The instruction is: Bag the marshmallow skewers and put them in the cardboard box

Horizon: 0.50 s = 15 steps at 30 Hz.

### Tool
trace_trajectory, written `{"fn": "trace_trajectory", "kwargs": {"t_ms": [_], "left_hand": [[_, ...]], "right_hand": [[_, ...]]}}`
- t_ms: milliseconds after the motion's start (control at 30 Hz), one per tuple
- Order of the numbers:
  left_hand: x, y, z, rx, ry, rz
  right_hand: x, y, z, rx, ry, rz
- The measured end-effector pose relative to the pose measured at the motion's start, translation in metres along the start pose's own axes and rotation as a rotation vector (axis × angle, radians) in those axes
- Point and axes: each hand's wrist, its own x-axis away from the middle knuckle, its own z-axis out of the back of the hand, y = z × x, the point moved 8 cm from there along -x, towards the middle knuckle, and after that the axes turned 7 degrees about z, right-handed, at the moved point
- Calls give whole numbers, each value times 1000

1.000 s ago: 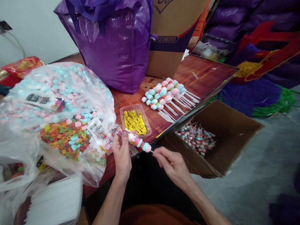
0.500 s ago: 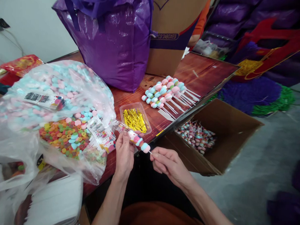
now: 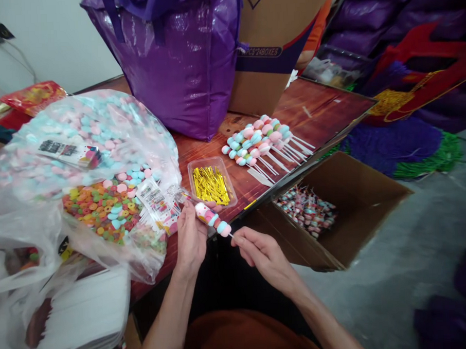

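A candy skewer [image 3: 223, 228] of pink, blue and white marshmallow-like pieces on a white stick is held between my hands, over the table's front edge. My right hand [image 3: 264, 251] pinches the bare end of the stick. Closed around the upper end, my left hand [image 3: 189, 242] grips a clear printed candy bag [image 3: 184, 195]; the skewer's top part appears to be inside it. How deep it sits is hidden by the fingers. Just behind my hands is a clear plastic tray [image 3: 233, 194] of gold twist ties [image 3: 210, 183]. More finished skewers [image 3: 256, 138] lie in a pile to the right.
On the left, a large clear bag [image 3: 110, 115] spills marshmallows and ring gummies [image 3: 99, 206] near printed bags [image 3: 155, 198]. A purple bag [image 3: 178, 74] and a carton [image 3: 260, 86] stand behind. Below right, an open cardboard box [image 3: 358, 210] holds wrapped skewers [image 3: 306, 210].
Both hands have shifted slightly left with the skewer, and the skewer seems a little further into the bag. The rest of the view has moved only slightly with my head.
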Motion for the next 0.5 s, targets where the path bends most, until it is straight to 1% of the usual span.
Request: {"fn": "trace_trajectory", "kwargs": {"t_ms": [100, 167, 233, 300, 367, 500], "left_hand": [[1, -2, 1, 12, 26, 5], [2, -2, 2, 20, 43, -12], [2, -3, 3, 18, 52, -24], [3, -4, 2, 8, 43, -30], [4, -6, -1, -6, 26, -39], [10, -14, -7, -50, -17, -26]], "right_hand": [[0, 3, -2, -77, -46, -32], [0, 9, -6, -166, -74, -72], [1, 16, -11, -265, -79, -105], [1, 21, -13, -318, -53, -111], [0, 19, -11, -271, -10, -78], [-3, 5, -6, -18, 84, 51]]}}
